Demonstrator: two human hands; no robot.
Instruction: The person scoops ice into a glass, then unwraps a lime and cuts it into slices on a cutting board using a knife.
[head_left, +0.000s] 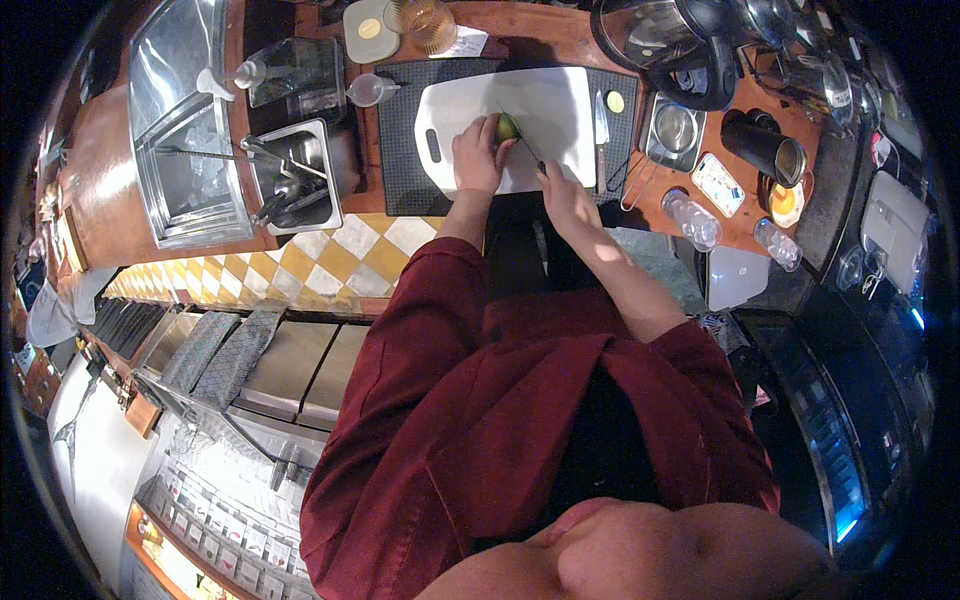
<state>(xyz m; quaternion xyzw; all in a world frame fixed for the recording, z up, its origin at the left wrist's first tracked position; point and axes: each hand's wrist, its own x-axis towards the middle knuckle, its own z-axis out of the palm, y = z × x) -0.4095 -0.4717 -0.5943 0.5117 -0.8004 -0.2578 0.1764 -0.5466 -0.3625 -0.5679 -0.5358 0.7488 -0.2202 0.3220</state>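
On a white cutting board (551, 94), my left hand (478, 157) grips a green lime (508, 127) with fingers and thumb. My right hand (559, 191) is closed around the dark handle of a small knife (531, 152). The knife's thin blade points away from me and lies against the lime's right side; whether it has cut in cannot be told. Beneath the board is a black ribbed rubber mat (401, 150). To the right of the board, a second knife (601, 127) lies on the mat, near a pale green cut lime piece (615, 101).
Left of the mat stand a small plastic jug (371, 90), a steel container of bar tools (334, 176) and an ice bin (199, 180). Toward the right are a scale (651, 156), a phone (718, 184), glasses with ice (691, 220) and a black shaker (761, 150). A kettle (637, 34) stands behind.
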